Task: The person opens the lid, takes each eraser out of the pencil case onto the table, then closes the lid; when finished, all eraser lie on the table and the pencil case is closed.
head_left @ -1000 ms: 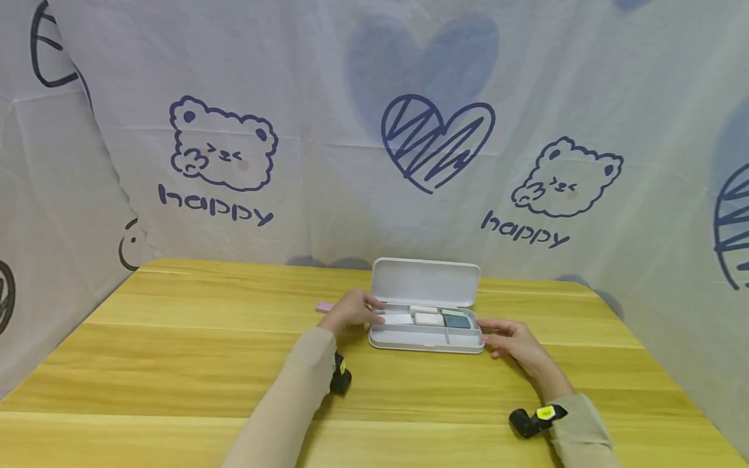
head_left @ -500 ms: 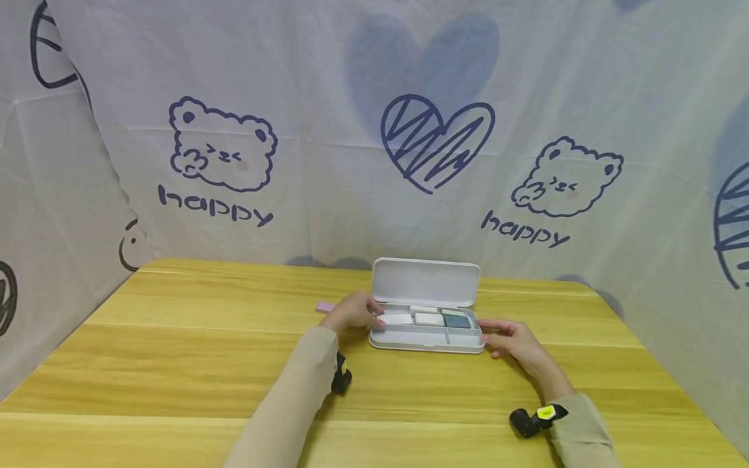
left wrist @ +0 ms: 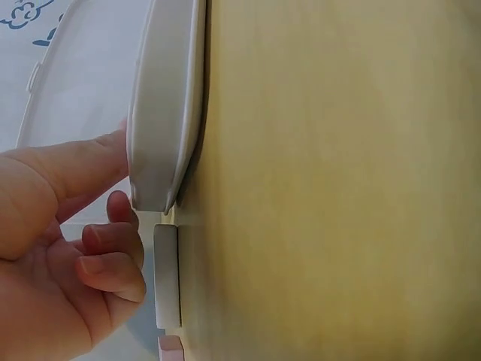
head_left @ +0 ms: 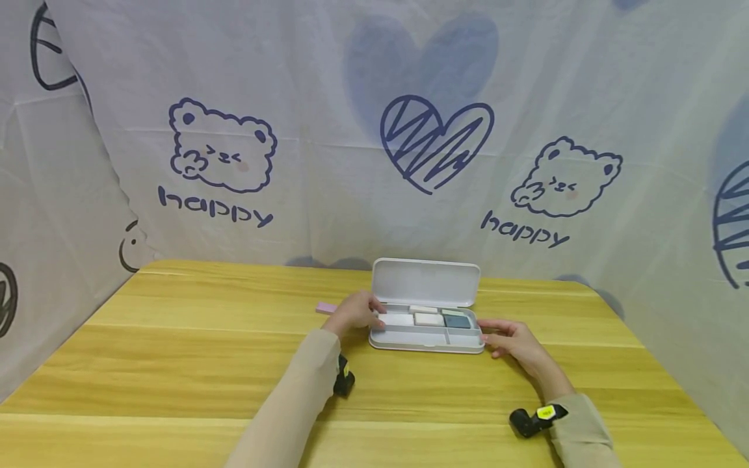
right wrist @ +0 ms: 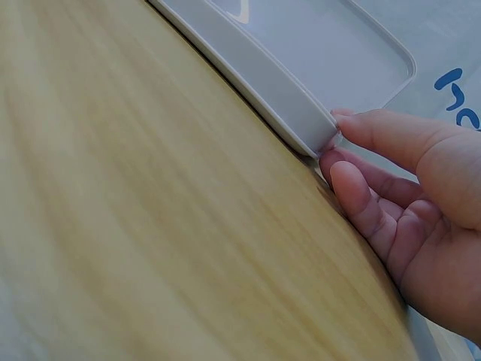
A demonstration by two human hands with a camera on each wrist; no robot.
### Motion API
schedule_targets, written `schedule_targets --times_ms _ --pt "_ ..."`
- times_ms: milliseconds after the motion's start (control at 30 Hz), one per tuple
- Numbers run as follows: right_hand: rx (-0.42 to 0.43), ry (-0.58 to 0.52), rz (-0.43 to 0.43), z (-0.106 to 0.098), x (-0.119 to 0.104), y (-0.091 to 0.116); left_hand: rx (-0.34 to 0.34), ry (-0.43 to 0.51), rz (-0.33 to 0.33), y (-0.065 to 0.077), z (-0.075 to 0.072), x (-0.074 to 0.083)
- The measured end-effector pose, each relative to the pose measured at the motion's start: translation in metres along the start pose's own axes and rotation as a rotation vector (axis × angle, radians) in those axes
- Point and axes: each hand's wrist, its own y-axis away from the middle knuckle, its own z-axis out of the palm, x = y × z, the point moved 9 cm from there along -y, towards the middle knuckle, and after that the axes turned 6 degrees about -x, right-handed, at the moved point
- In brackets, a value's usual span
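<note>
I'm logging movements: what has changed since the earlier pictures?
The left hand edged slightly toward the near side of the white box; no grip was visibly taken or released. The box, its blue-grey block, the pink block and the right hand stayed put.

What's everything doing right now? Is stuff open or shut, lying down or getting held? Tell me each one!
Box: open, sitting on the table.
Lid: raised at the back.
Blue block: lying inside.
White blocks: inside too.
Pink block: on the table, left of the box.
Left hand: reaching into the left end; pinching or not, I can't tell.
Right hand: touching the right end.
</note>
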Motion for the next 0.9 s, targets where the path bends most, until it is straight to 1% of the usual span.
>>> schedule_targets --times_ms 200,300,433,500,533,567,600,667,700,733,767,800,833,867,900 --pt "-0.007 0.012 0.002 0.000 0.000 0.000 0.016 0.051 0.005 -0.002 0.000 0.001" --pt "-0.002 0.009 0.002 -0.001 0.000 0.000 0.018 0.055 0.019 -0.002 0.000 0.003" --pt "-0.005 0.012 -0.014 -0.001 -0.002 0.000 0.016 0.050 0.065 0.000 -0.001 0.008" --pt "-0.009 0.014 -0.022 -0.001 -0.003 0.001 0.006 0.049 0.081 -0.003 0.001 0.006" --pt "-0.012 0.017 -0.026 -0.001 -0.004 0.001 0.007 0.039 0.092 -0.008 0.002 0.003" --pt "-0.009 0.014 -0.023 -0.001 -0.004 0.001 0.013 0.036 0.133 -0.018 0.006 -0.005" --pt "-0.008 0.014 -0.022 -0.001 -0.004 0.001 0.007 0.038 0.142 -0.028 0.010 -0.015" --pt "-0.002 0.011 -0.014 -0.001 -0.003 0.001 0.005 0.034 0.168 -0.053 0.021 -0.038" --pt "-0.002 0.011 -0.013 0.000 -0.003 0.001 0.015 0.034 0.205 -0.066 0.025 -0.049" --pt "-0.003 0.012 -0.013 0.000 -0.003 0.001 0.027 0.032 0.239 -0.075 0.029 -0.058" --pt "-0.001 0.011 -0.012 0.000 -0.004 0.001 0.023 0.042 0.238 -0.078 0.030 -0.061" --pt "-0.001 0.013 -0.015 0.000 -0.004 0.002 0.017 0.053 0.204 -0.074 0.029 -0.059" --pt "-0.002 0.015 -0.015 0.000 -0.004 0.002 0.028 0.058 0.203 -0.069 0.026 -0.054" --pt "-0.006 0.017 -0.020 0.001 -0.004 0.002 0.046 0.056 0.214 -0.057 0.021 -0.044" --pt "-0.009 0.021 -0.024 0.001 -0.005 0.002 0.050 0.071 0.191 -0.046 0.017 -0.033"
